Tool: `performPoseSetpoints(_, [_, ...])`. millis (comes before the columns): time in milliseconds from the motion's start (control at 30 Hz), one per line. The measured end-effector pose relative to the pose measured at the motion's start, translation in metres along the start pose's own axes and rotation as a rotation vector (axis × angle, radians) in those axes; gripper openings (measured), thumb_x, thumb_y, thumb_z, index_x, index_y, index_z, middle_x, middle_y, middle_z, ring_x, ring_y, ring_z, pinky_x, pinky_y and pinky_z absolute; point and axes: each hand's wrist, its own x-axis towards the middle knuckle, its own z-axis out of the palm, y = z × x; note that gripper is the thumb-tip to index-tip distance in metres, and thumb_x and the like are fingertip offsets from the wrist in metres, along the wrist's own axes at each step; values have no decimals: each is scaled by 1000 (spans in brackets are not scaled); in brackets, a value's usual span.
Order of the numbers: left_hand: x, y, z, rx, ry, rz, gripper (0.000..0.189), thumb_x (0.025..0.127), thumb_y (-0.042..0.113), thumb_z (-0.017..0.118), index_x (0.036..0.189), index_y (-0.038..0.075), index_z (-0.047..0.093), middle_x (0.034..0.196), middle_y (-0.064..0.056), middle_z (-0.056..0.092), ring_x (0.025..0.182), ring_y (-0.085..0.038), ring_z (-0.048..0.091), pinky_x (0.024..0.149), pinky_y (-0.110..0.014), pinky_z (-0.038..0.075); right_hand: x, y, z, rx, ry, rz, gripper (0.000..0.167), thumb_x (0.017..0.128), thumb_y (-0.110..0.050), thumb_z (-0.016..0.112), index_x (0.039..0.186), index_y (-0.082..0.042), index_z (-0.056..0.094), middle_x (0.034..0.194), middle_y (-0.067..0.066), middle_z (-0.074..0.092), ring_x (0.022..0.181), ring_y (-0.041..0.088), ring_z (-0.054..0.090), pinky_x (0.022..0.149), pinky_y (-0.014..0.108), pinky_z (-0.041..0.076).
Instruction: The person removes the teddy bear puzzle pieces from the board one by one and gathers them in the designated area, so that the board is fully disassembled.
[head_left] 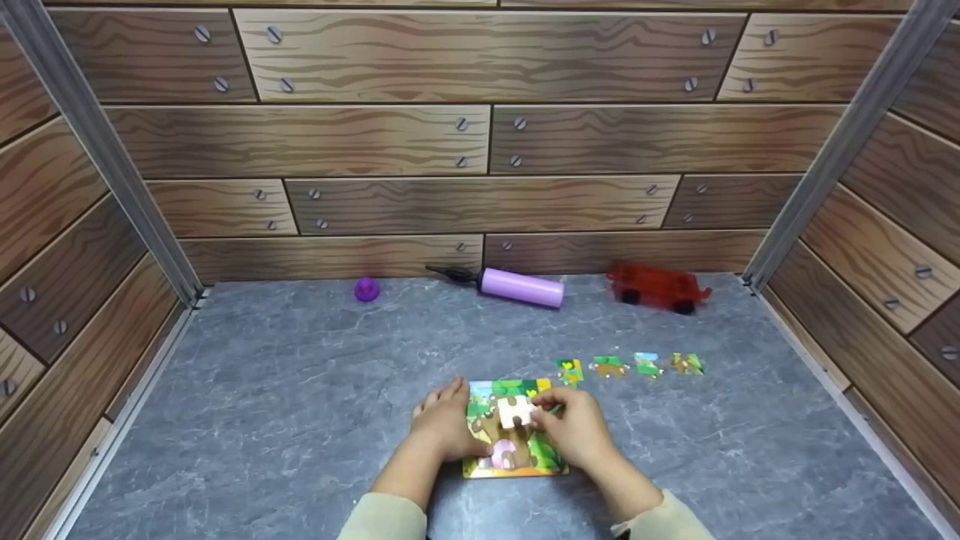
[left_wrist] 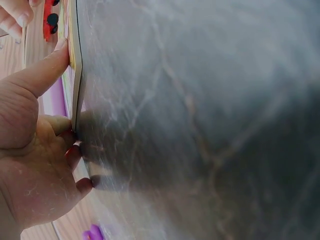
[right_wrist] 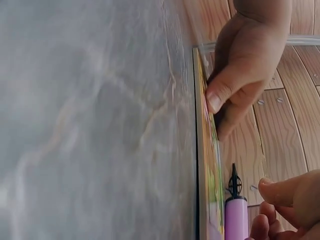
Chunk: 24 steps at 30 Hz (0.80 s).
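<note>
A jigsaw puzzle board with a brown animal picture lies flat on the grey surface. My left hand rests at its left side, the thumb over the board and the other fingers along the edge. Over the board's upper middle, my right hand pinches a puzzle piece that looks white from above. In the left wrist view only the fingertips of that hand show. The right wrist view shows its thumb and curled fingers, but the piece cannot be made out there.
Several loose puzzle pieces lie in a row beyond the board to the right. At the back wall are a purple ball-like toy, a lilac hand pump and a red toy wagon. Wood-patterned walls enclose three sides.
</note>
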Motion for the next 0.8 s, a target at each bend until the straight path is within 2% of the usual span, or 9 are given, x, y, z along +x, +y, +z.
performPoseSetpoints(233, [1, 0, 2, -9, 6, 4, 112, 75, 41, 96, 161, -2, 40, 169, -19, 34, 152, -46, 30, 122, -65, 23, -2, 11, -17, -38, 37, 1, 12, 89, 5, 79, 98, -2, 79, 86, 3, 67, 77, 16, 57, 66, 27, 50])
performPoseSetpoints(500, [0, -1, 2, -12, 5, -4, 112, 75, 42, 96, 161, -2, 39, 170, -18, 34, 153, -45, 30, 122, -65, 24, 0, 23, -44, -39, 90, 28, 13, 88, 9, 77, 99, 1, 80, 84, 5, 68, 73, 16, 59, 60, 24, 52])
performPoseSetpoints(800, [0, -1, 1, -21, -1, -4, 113, 75, 41, 96, 162, -1, 38, 170, -17, 32, 153, -45, 29, 122, -64, 24, 1, 41, -75, -85, 132, 33, 12, 89, 7, 78, 100, 4, 80, 87, 8, 73, 77, 16, 62, 67, 23, 52])
